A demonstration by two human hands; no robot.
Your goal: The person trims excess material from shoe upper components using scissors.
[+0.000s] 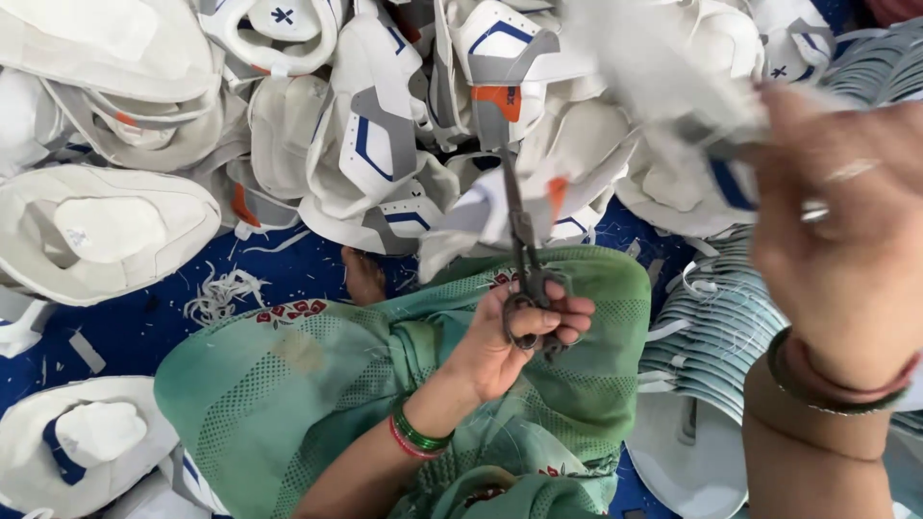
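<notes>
holding a pair of scissors (524,259) in my left hand (519,336), fingers curled shut through the loops, blades pointing up and away from me over my lap. my right hand (846,240) is raised close to the camera and pretty blurred, fingers look pinched closed on a white shoe upper (663,67) with grey and blue trim, though i can't tell exactly how the grip sits.

that upper looks light and floppy to me, soft fabric with stiffer stitched panels, so i'd guess it sags if held by one corner. better to pinch it near the edge being trimmed so it stays taut. scissors are metal, rigid, no worry there.

around that: my green dress (385,384) covers my knees, the floor is a blue mat (125,327) with little white trimmings (216,293) scattered near its left edge. a big heap of the same white uppers (385,125) fills the far edge, and a fanned stack of pale insoles (711,336) sits just beside my right knee.
</notes>
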